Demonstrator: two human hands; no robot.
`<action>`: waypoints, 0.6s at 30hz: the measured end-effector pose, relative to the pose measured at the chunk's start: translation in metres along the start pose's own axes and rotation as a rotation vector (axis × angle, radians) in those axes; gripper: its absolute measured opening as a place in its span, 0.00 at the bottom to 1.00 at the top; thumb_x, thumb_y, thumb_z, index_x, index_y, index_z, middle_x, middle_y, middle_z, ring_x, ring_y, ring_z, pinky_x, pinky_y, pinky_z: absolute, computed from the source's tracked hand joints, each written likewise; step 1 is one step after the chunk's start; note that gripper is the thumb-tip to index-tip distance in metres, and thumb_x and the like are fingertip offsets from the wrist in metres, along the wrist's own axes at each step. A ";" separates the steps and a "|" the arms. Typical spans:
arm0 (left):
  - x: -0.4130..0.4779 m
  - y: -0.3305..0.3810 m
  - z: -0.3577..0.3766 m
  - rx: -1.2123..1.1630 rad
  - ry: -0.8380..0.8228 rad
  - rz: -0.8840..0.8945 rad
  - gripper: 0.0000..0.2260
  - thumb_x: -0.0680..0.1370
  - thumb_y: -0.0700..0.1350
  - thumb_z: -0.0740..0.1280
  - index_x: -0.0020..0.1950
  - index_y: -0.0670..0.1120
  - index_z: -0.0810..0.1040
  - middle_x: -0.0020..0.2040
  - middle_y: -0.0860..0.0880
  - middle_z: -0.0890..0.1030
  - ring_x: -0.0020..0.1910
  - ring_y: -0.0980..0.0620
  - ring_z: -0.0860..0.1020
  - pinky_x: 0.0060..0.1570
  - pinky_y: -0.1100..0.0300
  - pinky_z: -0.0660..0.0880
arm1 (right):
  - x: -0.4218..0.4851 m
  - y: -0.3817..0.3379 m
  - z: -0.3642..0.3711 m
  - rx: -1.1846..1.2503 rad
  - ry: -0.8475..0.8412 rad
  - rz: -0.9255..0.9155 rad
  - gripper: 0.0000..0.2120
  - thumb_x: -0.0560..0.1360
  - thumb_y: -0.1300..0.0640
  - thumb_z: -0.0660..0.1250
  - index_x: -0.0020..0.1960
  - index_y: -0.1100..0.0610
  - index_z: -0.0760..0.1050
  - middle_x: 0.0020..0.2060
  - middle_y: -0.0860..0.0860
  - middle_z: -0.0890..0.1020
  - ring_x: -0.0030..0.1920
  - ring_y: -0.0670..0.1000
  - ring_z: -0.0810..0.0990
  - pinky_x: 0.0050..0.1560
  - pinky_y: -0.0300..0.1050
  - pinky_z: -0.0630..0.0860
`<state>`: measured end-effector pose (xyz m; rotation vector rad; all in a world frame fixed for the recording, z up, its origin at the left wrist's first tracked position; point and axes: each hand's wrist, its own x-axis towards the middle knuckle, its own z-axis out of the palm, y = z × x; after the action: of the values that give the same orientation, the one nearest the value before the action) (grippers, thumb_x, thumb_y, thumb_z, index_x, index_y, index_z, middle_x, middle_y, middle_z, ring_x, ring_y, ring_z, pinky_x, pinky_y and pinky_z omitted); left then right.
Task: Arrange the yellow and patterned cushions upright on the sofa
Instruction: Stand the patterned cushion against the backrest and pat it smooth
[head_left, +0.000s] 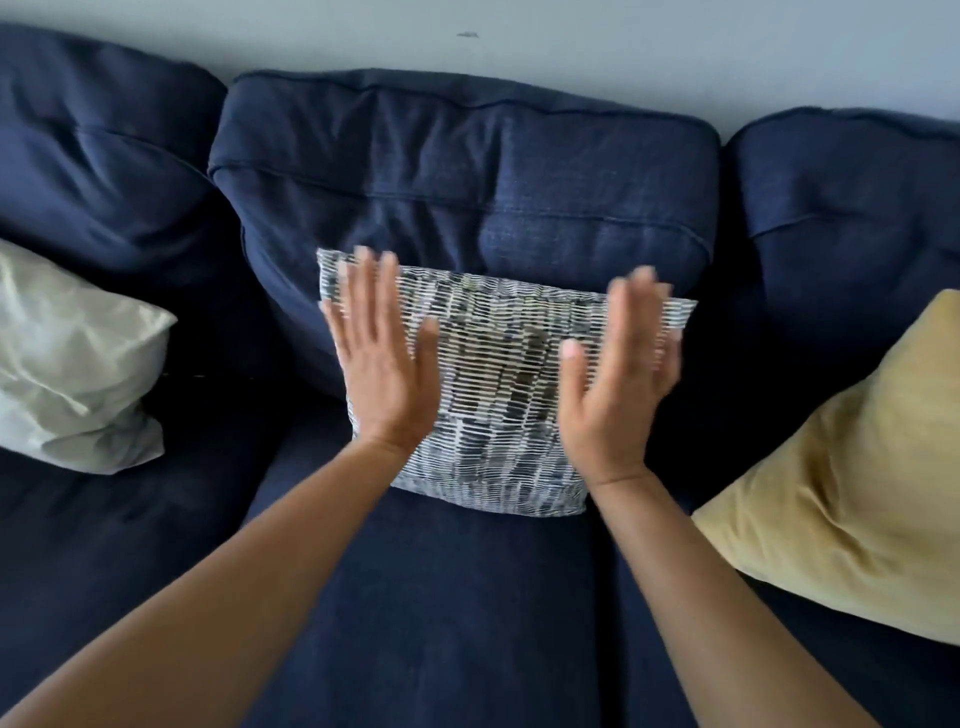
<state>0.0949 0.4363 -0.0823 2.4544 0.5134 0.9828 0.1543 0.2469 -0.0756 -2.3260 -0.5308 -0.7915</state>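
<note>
A black-and-white patterned cushion (498, 384) stands upright against the middle back cushion of the navy sofa (457, 171). My left hand (384, 358) lies flat and open over the cushion's left side, fingers spread. Over its right side, my right hand (618, 374) is open too, palm turned inward and blurred by motion. Whether either palm presses the fabric I cannot tell. A yellow cushion (852, 478) leans at the right against the right back cushion.
A pale cream cushion (72, 364) rests on the left seat against the left back cushion. The sofa backs onto a light grey wall (571, 47). Bare navy seat (441, 597) lies in front of the patterned cushion.
</note>
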 end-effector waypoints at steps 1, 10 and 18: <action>-0.010 0.001 0.007 0.044 -0.083 0.137 0.26 0.84 0.48 0.57 0.81 0.41 0.57 0.82 0.42 0.55 0.81 0.39 0.52 0.78 0.41 0.42 | -0.008 -0.005 0.007 -0.049 -0.119 -0.138 0.29 0.84 0.50 0.57 0.80 0.60 0.55 0.80 0.55 0.55 0.81 0.56 0.53 0.79 0.58 0.47; -0.008 -0.083 0.024 0.563 -0.451 0.069 0.29 0.85 0.57 0.43 0.82 0.44 0.43 0.83 0.45 0.44 0.81 0.45 0.41 0.77 0.39 0.40 | 0.003 0.085 0.037 -0.438 -0.407 -0.081 0.33 0.83 0.40 0.46 0.82 0.56 0.43 0.82 0.54 0.48 0.81 0.54 0.45 0.77 0.58 0.35; -0.052 -0.021 0.046 0.274 -0.340 0.349 0.27 0.85 0.52 0.51 0.82 0.41 0.54 0.82 0.45 0.51 0.81 0.43 0.48 0.78 0.40 0.43 | -0.034 0.029 0.053 -0.317 -0.368 -0.319 0.30 0.84 0.45 0.49 0.82 0.58 0.48 0.82 0.53 0.49 0.81 0.53 0.47 0.78 0.59 0.37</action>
<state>0.0889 0.4160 -0.1522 2.9480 0.1101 0.6222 0.1663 0.2553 -0.1434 -2.7431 -1.0197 -0.6223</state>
